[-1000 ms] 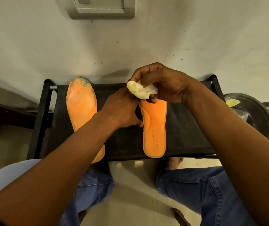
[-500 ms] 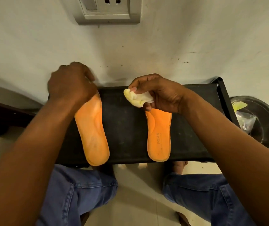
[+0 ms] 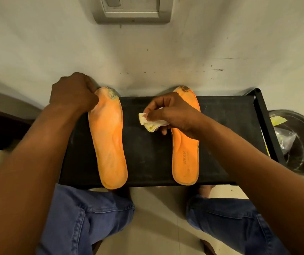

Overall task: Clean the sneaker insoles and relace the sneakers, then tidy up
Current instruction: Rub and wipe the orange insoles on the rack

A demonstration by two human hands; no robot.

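Insoles (image 3: 108, 142) lie flat; right hand (image 3: 173, 115) half hides one's toe

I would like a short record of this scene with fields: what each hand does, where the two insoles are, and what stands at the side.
surface: black stool against the wall
left insole: orange, left insole lies lengthwise, dirty grey toe at the wall end
right insole: orange, right insole printed WEAR, toe also dirty
left hand: left hand grips the toe end of the left insole
right hand: right hand pinches a pale cloth above the stool
beside stool: dark round bin with scraps inside
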